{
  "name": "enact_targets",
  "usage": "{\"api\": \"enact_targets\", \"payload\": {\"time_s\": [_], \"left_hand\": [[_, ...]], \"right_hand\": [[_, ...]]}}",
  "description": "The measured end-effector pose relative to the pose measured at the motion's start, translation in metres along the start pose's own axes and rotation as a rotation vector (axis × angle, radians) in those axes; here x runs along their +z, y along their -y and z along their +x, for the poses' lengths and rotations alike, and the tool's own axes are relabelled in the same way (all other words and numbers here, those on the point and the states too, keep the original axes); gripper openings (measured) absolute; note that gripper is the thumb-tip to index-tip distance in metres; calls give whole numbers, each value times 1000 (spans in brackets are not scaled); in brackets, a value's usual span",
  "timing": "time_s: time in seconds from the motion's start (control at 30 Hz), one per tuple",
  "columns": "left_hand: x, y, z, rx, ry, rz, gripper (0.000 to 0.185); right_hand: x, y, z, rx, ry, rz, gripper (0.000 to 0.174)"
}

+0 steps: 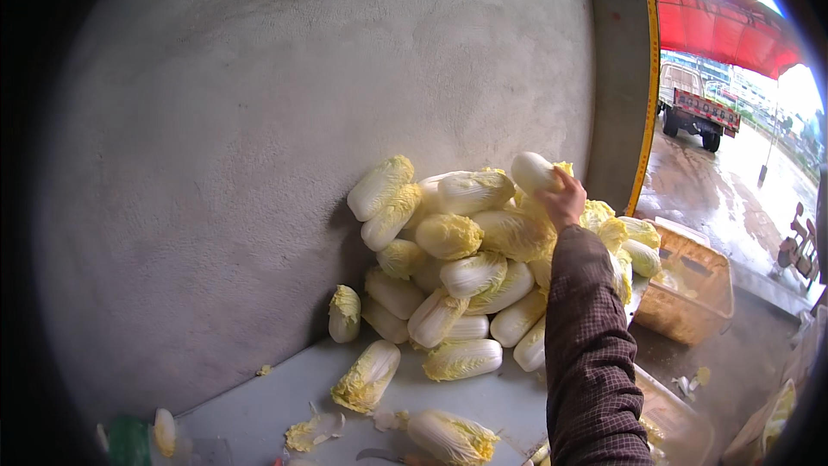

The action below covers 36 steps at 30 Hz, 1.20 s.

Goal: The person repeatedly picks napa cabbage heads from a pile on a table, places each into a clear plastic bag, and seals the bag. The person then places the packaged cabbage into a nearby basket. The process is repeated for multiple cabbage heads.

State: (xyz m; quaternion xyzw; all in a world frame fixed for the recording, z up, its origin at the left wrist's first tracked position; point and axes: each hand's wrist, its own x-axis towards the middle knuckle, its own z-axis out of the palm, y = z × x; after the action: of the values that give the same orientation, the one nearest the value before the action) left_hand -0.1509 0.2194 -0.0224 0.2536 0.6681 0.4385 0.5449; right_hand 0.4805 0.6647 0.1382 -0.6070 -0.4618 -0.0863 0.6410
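Pale napa cabbages (475,278) with yellow leaf tips are heaped on a grey tabletop (259,414) against the wall. At the heap's top right, my right hand (564,199) grips one white napa cabbage (534,171), its arm in a dark checked sleeve reaching up from below. My left hand is out of view. Nearer to me, one cabbage (451,437) lies on its side by a curved knife blade (378,454), partly cut off by the frame's bottom edge. Loose trimmed leaves (315,430) lie to its left.
A rough concrete wall (291,110) stands behind the table. At right are a dirty orange plastic crate (695,317) and a paler bin (679,411) beside the table. A green object (128,441) is at bottom left. Outside are a truck (702,110) and a red canopy (724,22).
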Motion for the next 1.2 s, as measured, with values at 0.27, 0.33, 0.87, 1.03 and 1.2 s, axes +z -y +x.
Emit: {"api": "enact_targets", "payload": {"time_s": [0.27, 0.33, 0.87, 1.03, 1.2], "left_hand": [[-14, 20, 25, 236, 67, 144, 101], [-20, 27, 26, 124, 190, -99, 101], [70, 24, -120, 1035, -594, 1418, 17], [61, 26, -107, 1170, -641, 1103, 19], [59, 31, -104, 1173, -641, 982, 19]], "right_hand": [[-179, 11, -141, 574, 452, 1544, 67], [-217, 20, -215, 706, 644, 1768, 80], [-273, 221, -481, 305, 1557, 524, 81], [-250, 255, -531, 2, 1323, 380, 72], [-243, 261, -534, -229, 1263, 299, 74]]}}
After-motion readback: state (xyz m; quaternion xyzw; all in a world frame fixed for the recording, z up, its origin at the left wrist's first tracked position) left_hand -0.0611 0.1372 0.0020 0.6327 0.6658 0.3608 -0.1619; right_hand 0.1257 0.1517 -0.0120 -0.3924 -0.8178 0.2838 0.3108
